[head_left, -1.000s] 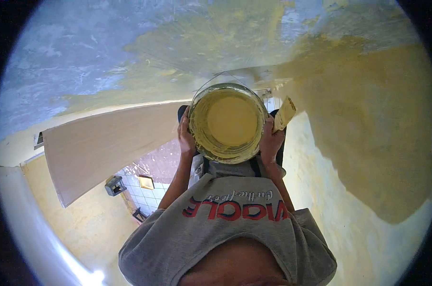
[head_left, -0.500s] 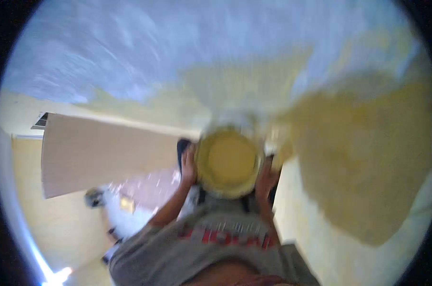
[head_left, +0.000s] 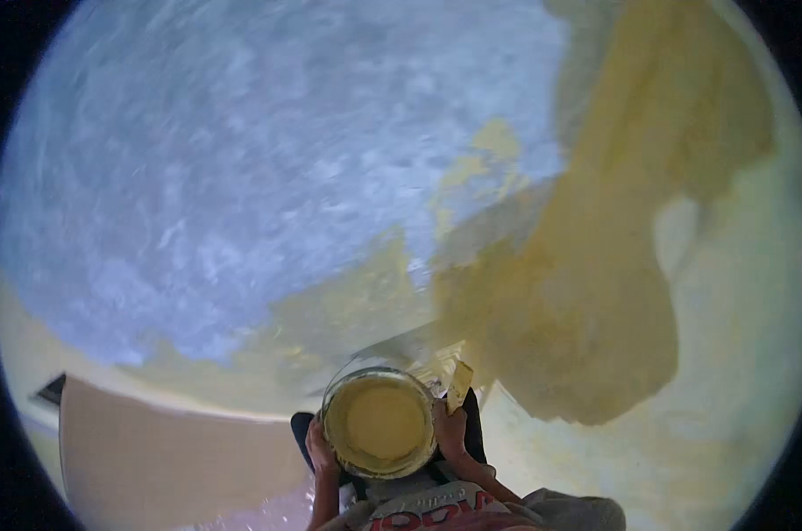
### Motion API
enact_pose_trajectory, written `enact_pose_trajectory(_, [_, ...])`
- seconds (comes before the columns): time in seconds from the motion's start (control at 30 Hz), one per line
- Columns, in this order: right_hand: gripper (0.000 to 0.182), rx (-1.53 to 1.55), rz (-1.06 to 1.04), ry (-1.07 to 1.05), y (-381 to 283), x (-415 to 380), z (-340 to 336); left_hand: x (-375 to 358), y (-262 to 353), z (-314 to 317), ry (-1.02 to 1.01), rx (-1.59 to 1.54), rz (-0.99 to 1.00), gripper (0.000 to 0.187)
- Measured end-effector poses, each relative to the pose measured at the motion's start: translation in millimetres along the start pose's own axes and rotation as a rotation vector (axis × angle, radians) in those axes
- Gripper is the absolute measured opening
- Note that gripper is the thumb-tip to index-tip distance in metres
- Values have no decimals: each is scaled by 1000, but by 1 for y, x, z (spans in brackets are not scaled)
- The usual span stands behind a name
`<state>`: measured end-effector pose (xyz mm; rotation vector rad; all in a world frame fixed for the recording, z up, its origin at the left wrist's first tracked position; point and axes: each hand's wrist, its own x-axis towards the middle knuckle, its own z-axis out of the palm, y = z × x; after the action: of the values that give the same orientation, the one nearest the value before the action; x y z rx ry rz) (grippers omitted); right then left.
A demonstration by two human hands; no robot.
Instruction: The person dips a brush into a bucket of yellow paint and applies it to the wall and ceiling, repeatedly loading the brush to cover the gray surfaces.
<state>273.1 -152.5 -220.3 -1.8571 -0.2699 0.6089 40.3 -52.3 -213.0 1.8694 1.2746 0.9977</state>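
A round bucket (head_left: 381, 471) of yellow paint (head_left: 385, 419) is in front of my body, at the lower middle of the head view. Its thin wire handle stands up over the far rim. My left hand (head_left: 321, 450) grips the left side of the bucket. On the opposite side, my right hand (head_left: 451, 431) is closed around a flat paintbrush (head_left: 459, 386) smeared with yellow and lies against the bucket's wall. The fingers of both hands are partly hidden.
Ahead rises a wall (head_left: 242, 159) of patchy blue-grey, with yellow-brown paint (head_left: 587, 292) spread over its right and lower parts. A large beige panel (head_left: 180, 451) stands at lower left. Pale wall surface (head_left: 720, 354) continues on the right.
My view has tilted up toward the wall, so the bucket and my hands appear lower. Both hands stay at the bucket's sides, and the brush in my right hand now shows clearly.
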Motion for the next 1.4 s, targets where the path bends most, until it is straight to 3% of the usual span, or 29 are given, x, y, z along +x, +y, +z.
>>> enact_pose_trajectory(0.03, [30,-1,60,-13,-6,-1,-1,0,7,2,-34,-18,31,38])
enact_pose_trajectory(0.1, [34,53,86,19,-16,2,-2,-2,18,9,0,-1081,-392,39])
enact_pose_trajectory(0.17, [35,9,30,-11,-17,-4,-7,-1,9,10,-12,-932,-367,42])
enact_pose_trajectory(0.2, [35,0,66,-15,1,1,-4,-2,3,12,37,-848,-469,43])
enact_pose_trajectory(0.23, [37,-71,-100,17,29,11,4,-9,4,8,85,-758,-574,45])
enact_pose_trajectory(0.27, [39,-138,-262,39,49,9,9,-4,26,3,38,-503,-429,46])
enact_pose_trajectory(0.33, [38,-67,155,-77,-31,-5,-8,-8,22,9,85,-648,-492,43])
enact_pose_trajectory(0.4, [37,-115,32,-86,11,8,-5,-20,-32,14,38,227,119,41])
enact_pose_trajectory(0.43, [37,-120,-36,-174,0,8,-12,-25,-54,16,44,271,109,41])
enact_pose_trajectory(0.47, [35,-215,-444,62,8,3,-11,-30,-39,17,44,417,-85,40])
enact_pose_trajectory(0.5, [29,-157,-160,-15,-6,-3,-21,-16,12,6,20,-28,-187,39])
enact_pose_trajectory(0.57, [27,-177,-159,1,-3,-2,-35,-9,11,9,85,-293,-390,41])
enact_pose_trajectory(0.6, [26,-232,-264,-39,-16,-5,-44,-8,20,11,120,-354,-410,42])
enact_pose_trajectory(0.7, [23,-508,-639,-198,-73,-15,-65,-10,12,12,123,-357,-378,42])
enact_pose_trajectory(0.77, [23,-454,-548,-304,-107,-28,-69,-8,14,12,142,-383,-399,41])
enact_pose_trajectory(0.83, [23,-538,-438,-678,-124,-31,-76,-7,19,11,158,-416,-417,40])
enact_pose_trajectory(0.87, [24,-641,-396,-730,-127,-31,-75,-5,22,10,149,-431,-445,40])
enact_pose_trajectory(0.97, [24,-819,-449,-790,-118,-30,-60,-8,22,13,195,-549,-498,38])
enact_pose_trajectory(1.07, [25,-1044,-447,-771,-120,-31,-35,-6,29,9,176,-374,-508,36])
enact_pose_trajectory(1.3, [29,-940,-440,-831,-72,-3,6,-6,28,15,248,-299,-463,35])
enact_pose_trajectory(1.4, [31,-1022,-249,-843,-63,-4,15,-7,28,13,259,-288,-461,35])
